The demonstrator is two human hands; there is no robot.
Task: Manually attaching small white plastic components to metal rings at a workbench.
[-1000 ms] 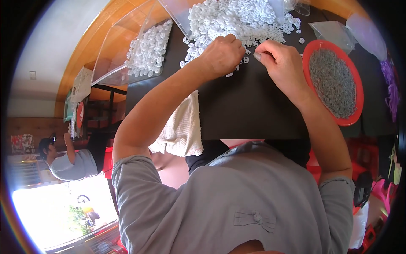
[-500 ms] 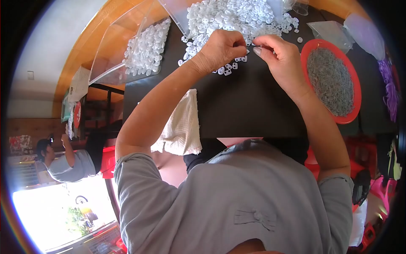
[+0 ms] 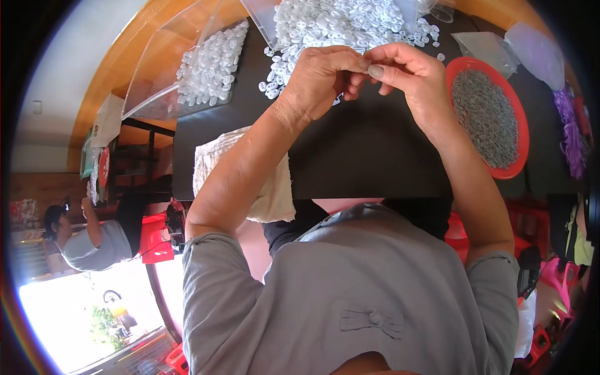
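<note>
My left hand (image 3: pixel 322 81) and my right hand (image 3: pixel 409 74) meet over the far part of the dark table, their fingertips pinched together. What sits between the fingers is too small and hidden to make out. Just beyond them spreads a large heap of small white plastic pieces with holes (image 3: pixel 337 28), some lying loose around my left hand. To the right of my right hand stands a red oval basin (image 3: pixel 524 125) full of small grey metal-looking pieces (image 3: pixel 486 115).
A clear plastic box (image 3: pixel 150 94) with more white pieces (image 3: pixel 212 65) lies at the far left. A cream cloth (image 3: pixel 272 187) hangs over the near table edge. Clear bags (image 3: pixel 484 50) and a purple bundle (image 3: pixel 572 131) are at the right. Another person (image 3: pixel 94 237) sits farther left.
My hands have come together, fingertips now meeting; the left has turned and shifted slightly right and nearer. The view has shifted a little.
</note>
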